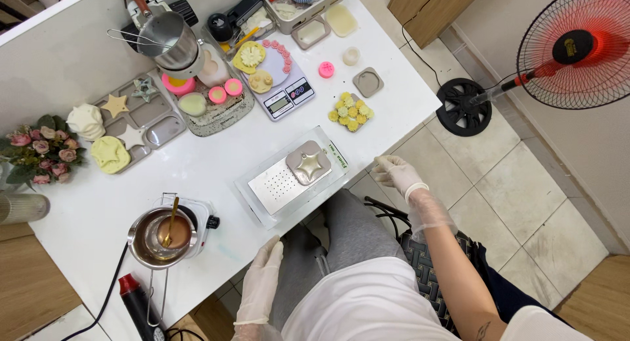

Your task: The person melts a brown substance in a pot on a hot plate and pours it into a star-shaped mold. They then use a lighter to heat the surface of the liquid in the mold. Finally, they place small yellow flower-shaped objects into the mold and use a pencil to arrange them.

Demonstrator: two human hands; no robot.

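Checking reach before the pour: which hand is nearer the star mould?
Right. The right hand rests at the table edge just right of the star mould; the left hand hangs below, off the table.

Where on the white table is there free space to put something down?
Bare table lies between the tray of shapes, the pot and the metal plate. Another patch is right of the scale. The far edge is crowded.

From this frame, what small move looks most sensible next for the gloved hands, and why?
Probably bring the right hand in from the table edge toward the star-shaped mold on the metal tray. Both gloved hands are empty: the left hand hangs below the table edge near the pot with a spoon standing in it. The mold lies nearest the right hand.
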